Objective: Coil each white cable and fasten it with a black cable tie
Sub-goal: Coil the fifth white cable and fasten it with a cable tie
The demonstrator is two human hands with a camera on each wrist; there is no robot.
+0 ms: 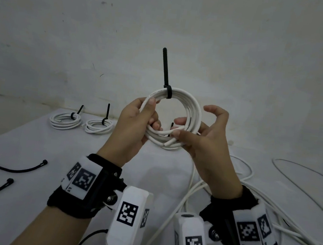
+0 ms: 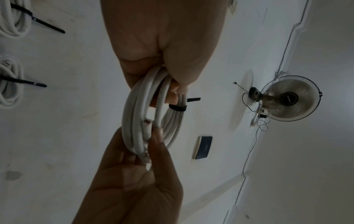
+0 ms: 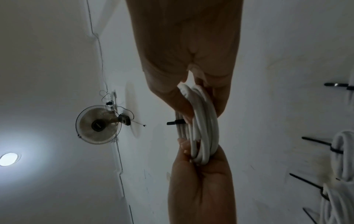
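Left hand (image 1: 134, 127) grips tied coil (image 1: 190, 105) upright (black tie (image 1: 165, 70) cinched). Right hand (image 1: 204, 141) pinches its loose end, likely tucking it.

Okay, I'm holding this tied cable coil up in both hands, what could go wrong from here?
1. The cut cable end sticks out loose by your right hand; it may spring free and loosen the coil.
2. Only one black cable tie binds the coil, at its top, so the lower loops might splay if your left hand eases its grip.
3. The tie's long tail stands up and could snag.
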